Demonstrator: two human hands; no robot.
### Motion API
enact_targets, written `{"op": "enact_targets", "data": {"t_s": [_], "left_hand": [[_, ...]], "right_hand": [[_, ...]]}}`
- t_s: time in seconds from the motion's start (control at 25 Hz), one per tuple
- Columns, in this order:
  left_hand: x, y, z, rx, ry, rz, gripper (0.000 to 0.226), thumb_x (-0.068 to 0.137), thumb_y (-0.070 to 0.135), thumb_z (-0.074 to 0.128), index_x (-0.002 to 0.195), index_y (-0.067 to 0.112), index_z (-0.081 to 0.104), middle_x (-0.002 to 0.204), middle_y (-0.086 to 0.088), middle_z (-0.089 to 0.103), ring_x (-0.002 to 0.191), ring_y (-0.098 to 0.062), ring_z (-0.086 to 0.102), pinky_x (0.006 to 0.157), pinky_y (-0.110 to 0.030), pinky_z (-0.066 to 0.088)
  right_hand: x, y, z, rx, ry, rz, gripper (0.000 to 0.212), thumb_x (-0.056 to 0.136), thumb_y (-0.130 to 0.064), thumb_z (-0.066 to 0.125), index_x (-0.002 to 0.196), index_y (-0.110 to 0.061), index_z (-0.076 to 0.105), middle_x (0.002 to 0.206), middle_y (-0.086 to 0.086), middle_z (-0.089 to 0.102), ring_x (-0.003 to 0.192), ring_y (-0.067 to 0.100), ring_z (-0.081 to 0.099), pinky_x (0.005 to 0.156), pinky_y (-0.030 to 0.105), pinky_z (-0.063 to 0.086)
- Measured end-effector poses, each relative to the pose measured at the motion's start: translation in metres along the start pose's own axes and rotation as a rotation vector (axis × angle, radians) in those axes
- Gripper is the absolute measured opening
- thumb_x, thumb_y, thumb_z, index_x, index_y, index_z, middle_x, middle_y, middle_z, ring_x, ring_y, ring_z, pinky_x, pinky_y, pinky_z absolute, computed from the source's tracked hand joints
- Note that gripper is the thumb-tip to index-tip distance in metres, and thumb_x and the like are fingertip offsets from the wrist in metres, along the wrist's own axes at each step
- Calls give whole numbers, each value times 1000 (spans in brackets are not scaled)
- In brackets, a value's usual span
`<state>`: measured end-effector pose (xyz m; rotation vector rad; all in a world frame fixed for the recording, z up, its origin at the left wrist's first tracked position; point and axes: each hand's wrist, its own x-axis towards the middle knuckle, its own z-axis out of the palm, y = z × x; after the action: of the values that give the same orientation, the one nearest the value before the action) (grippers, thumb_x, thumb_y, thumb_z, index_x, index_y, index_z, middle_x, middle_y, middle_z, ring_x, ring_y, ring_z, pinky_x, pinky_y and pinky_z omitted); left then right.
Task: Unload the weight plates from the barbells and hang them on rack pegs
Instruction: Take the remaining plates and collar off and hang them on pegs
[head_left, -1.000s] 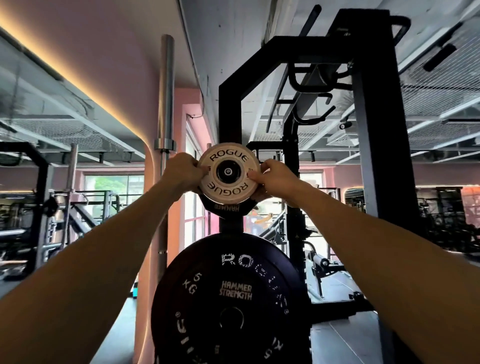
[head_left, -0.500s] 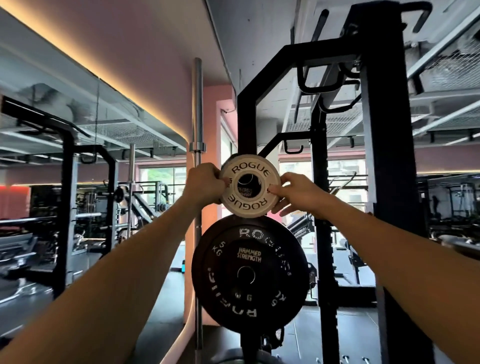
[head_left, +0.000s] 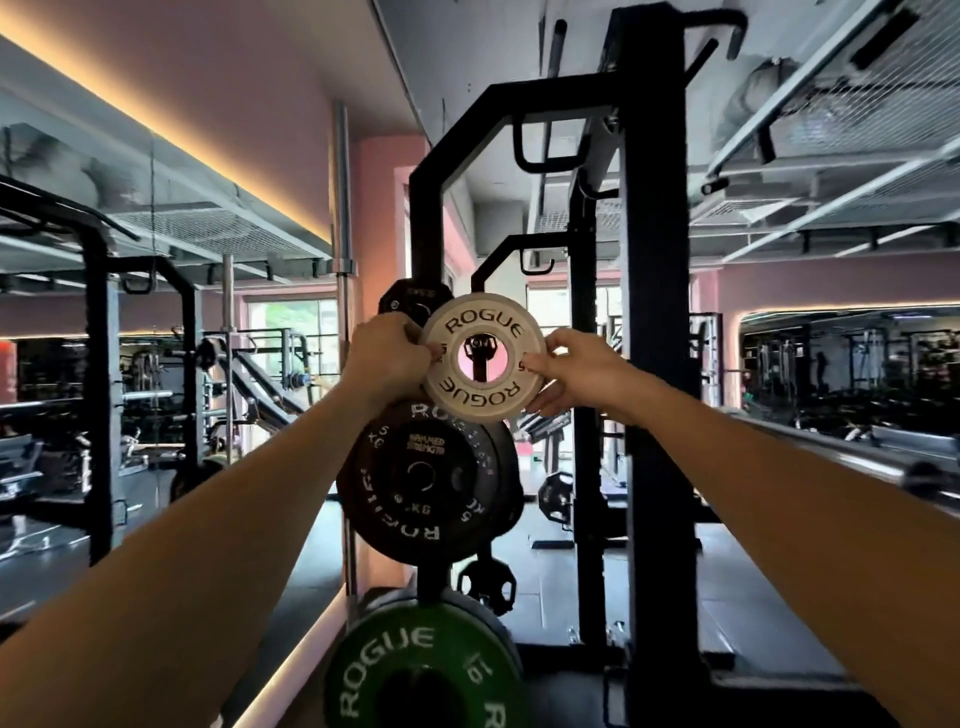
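Note:
A small white Rogue plate (head_left: 483, 322) is held upright between my two hands at arm's length. My left hand (head_left: 387, 356) grips its left rim and my right hand (head_left: 574, 371) grips its right rim. Its centre hole is empty; I see the pink wall and distant gear through it. The plate is off the peg, just right of the black rack upright (head_left: 426, 228). Behind its upper left edge a small dark plate (head_left: 410, 301) hangs on the upright. Below hangs a black 5 kg plate (head_left: 415, 478), and under that a green 10 kg plate (head_left: 415, 675).
A steel barbell (head_left: 343, 260) stands upright left of the rack. A thick black rack post (head_left: 654, 364) rises close on the right. Another barbell sleeve (head_left: 841, 452) crosses at right. Other racks and machines fill the left and far background.
The white plate has come off the upper peg and shifted right and toward me; its hole now shows open space. My view has pulled back, bringing the green plate into sight.

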<state>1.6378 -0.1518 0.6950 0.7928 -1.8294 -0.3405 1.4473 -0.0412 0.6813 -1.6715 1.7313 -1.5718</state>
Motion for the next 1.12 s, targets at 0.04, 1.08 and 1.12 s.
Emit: {"op": "enact_targets", "data": {"t_s": [0.04,1.08,1.12], "left_hand": [[-9,13,2,-6,-10,-2,9,83,18,71,87,14,64,94,-12,69,87,-32,68,81,-45,57],[-207,331,214,-275,-404,-121,13,88,7,66,100,5,59,95,-20,70,70,-31,73,64,-44,62],[-209,335,220,-274,-410,-130,12,89,7,66,99,6,59,95,-20,70,70,-31,73,64,-44,62]], "right_hand": [[-14,-1,-11,1,2,9,28,95,-19,58,115,-2,48,99,33,67,74,39,69,65,40,61],[-266,75,-368,-102,108,191,26,96,-25,57,106,-2,49,93,26,69,64,30,70,67,41,60],[-268,81,-373,-95,109,196,26,96,-25,56,106,-2,50,91,25,69,64,29,70,65,40,60]]}}
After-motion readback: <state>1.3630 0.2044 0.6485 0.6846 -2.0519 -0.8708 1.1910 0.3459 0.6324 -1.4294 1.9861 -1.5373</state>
